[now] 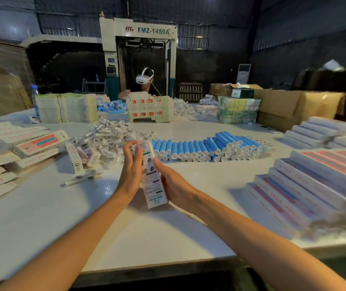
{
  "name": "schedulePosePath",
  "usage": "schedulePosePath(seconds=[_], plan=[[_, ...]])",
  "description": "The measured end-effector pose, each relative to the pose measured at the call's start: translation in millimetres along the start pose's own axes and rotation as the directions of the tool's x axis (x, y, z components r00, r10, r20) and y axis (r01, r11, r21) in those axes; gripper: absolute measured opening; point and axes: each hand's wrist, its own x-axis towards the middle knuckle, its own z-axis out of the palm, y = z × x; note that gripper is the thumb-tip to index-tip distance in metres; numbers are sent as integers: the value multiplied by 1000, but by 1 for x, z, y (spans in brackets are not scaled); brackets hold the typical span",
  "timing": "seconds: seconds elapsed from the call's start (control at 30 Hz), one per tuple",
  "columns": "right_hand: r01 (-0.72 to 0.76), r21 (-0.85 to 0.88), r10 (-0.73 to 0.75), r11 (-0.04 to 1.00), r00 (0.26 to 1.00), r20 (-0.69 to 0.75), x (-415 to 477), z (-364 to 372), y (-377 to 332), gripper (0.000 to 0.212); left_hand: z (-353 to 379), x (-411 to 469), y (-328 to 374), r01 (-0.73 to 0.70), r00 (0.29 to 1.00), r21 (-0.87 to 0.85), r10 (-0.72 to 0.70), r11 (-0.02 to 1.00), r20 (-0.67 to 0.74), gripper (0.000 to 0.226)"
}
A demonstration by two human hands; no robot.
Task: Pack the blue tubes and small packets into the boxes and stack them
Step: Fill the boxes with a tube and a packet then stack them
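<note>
You hold one long white box (154, 181) up off the table (42, 217) between both hands. Its near end points back at you and its far end tilts up and away. Your left hand (130, 164) wraps the box's left side, fingers curled over the far end. Your right hand (173, 185) grips the right side, thumb lying along the printed face. Neither hand is spread wide, and both are closed around that box. Your fingers cover the far end, so you cannot tell whether it is open.

Just beyond your right hand lie the blue tubes (210, 147), white caps facing you, in a banked row running off to that hand's right. Beyond your left hand sits the heap of small packets (113, 136) in clear wrap. One loose packet (82, 179) lies on the table to the left of your left wrist. Further left of that hand are flat cartons (2, 164), piled loosely. Well to the right of your right hand, filled boxes (314, 185) stand in stepped stacks.

Far beyond both hands, across the table, another person (145, 79) in a white headset stands before a machine (138, 49) marked FMZ-1450A.
</note>
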Motion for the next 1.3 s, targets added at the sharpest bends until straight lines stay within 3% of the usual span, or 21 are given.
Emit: schedulePosePath(seconds=[0.1, 0.23, 0.37, 0.43, 0.5, 0.63, 0.7, 0.9, 1.07, 1.13, 1.3], plan=[[13, -90, -13, 996, 1000, -4, -17, -19, -7, 42, 7, -3, -5, -19, 997, 38, 16, 999, 81, 19], [118, -321, -155, 940, 984, -90, -48, -44, -30, 40, 14, -10, -9, -41, 983, 210, 3, 977, 182, 58], [141, -731, -361, 667, 920, -153, -83, -94, -81, 48, 14, -17, -17, -121, 924, 395, -42, 911, 380, 36], [42, -858, -444, 512, 868, -222, -101, -129, -111, 47, 14, -19, -20, -188, 892, 464, -47, 865, 450, 24], [-115, -914, -484, 390, 818, -310, -118, -167, -135, 43, 17, -21, -21, -276, 853, 520, -43, 809, 520, 29], [-358, -909, -520, 213, 746, -416, -151, -233, -157, 43, 22, -31, -15, -486, 725, 511, 1, 709, 689, 24], [-433, -879, -525, 199, 710, -469, -170, -261, -157, 42, 25, -35, -14, -540, 691, 504, 14, 674, 723, 20], [-668, -732, -541, 137, 568, -620, -230, -322, -147, 38, 30, -32, -14, -589, 650, 509, -6, 627, 760, 28], [-767, -635, -561, 90, 488, -669, -258, -352, -140, 38, 32, -32, -7, -579, 647, 520, -34, 628, 761, 31], [-793, -606, -542, 65, 482, -688, -257, -359, -140, 39, 35, -33, -5, -575, 658, 526, -28, 626, 753, 37], [-765, -639, -455, 73, 545, -704, -250, -361, -140, 42, 39, -34, 3, -561, 657, 509, -22, 652, 754, 34]])
